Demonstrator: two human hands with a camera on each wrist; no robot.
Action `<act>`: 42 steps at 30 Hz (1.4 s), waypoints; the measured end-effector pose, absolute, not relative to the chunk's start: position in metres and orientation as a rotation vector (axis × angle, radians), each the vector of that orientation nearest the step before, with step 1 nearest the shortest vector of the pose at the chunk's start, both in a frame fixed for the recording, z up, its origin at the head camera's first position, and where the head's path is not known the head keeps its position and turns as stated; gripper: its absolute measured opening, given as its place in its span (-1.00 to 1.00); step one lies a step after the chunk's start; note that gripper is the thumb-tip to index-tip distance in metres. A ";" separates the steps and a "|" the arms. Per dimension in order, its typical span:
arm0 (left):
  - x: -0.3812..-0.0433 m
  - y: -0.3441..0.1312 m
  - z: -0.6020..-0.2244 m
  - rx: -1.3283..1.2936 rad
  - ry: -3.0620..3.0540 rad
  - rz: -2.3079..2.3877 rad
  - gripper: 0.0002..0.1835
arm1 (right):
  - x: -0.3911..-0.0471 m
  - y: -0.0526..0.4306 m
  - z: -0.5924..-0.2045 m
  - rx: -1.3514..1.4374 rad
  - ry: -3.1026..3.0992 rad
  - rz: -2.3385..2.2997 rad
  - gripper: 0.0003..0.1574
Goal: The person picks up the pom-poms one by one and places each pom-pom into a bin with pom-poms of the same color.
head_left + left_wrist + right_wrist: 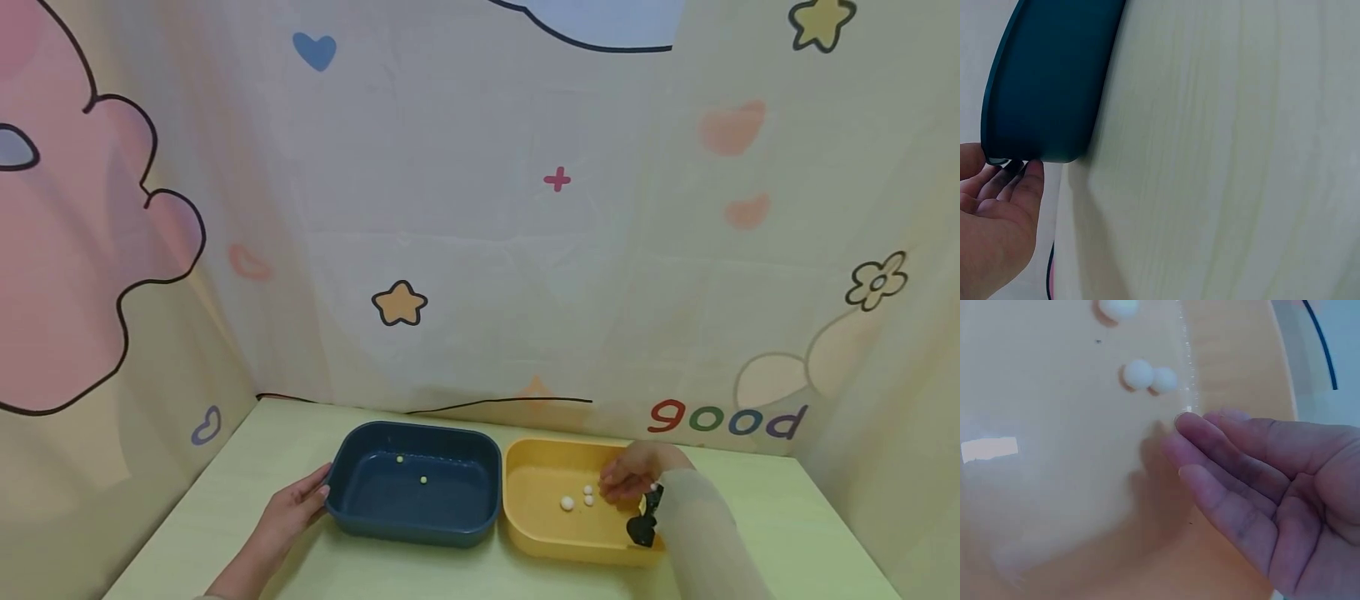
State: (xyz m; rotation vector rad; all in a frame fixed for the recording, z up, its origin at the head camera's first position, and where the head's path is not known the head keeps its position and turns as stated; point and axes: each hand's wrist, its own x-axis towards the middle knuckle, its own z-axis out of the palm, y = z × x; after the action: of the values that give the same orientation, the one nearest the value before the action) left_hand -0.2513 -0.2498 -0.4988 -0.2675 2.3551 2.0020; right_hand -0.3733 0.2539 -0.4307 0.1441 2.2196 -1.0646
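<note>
My left hand (291, 504) holds the end of a dark blue plastic tray (405, 530), thumb at the rim and fingers against the outer wall in the left wrist view. Two small pale yellow balls (423, 480) lie apart on its floor. Over the right part of a yellow tray (536, 492) is my right hand (633, 472), its fingers loosely bent and nothing visible in them. Just beyond the fingertips in the right wrist view, two small white balls (1139, 374) sit side by side. A larger white ball (567, 503) rests a little farther left in that tray.
Both trays stand side by side on a pale green table (225, 500). A printed curtain (480, 250) hangs behind and at the sides. The wrist of my right arm carries a black device (643, 525) above the yellow tray's front right corner.
</note>
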 end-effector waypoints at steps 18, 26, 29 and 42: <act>-0.250 -0.250 -0.497 -0.218 2.348 1.987 -0.47 | -0.330 0.255 -0.403 -0.210 2.325 -1.365 -0.53; -0.250 -0.250 -0.497 -0.223 2.349 1.985 -0.47 | -0.285 0.244 -0.402 -0.339 2.229 -1.524 -0.57; -0.249 -0.251 -0.496 -0.224 2.343 1.994 -0.47 | -0.268 0.235 -0.405 -0.374 2.197 -1.565 -0.62; -0.248 -0.249 -0.495 -0.234 2.331 1.989 -0.46 | -0.224 0.185 -0.452 -0.408 2.066 -1.556 -0.55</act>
State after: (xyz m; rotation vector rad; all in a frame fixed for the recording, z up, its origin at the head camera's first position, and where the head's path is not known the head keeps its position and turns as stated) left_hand -0.2480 -0.2493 -0.4955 -0.2336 2.3313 1.9888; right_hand -0.2238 0.1847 -0.4518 -0.4079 2.0655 -1.5558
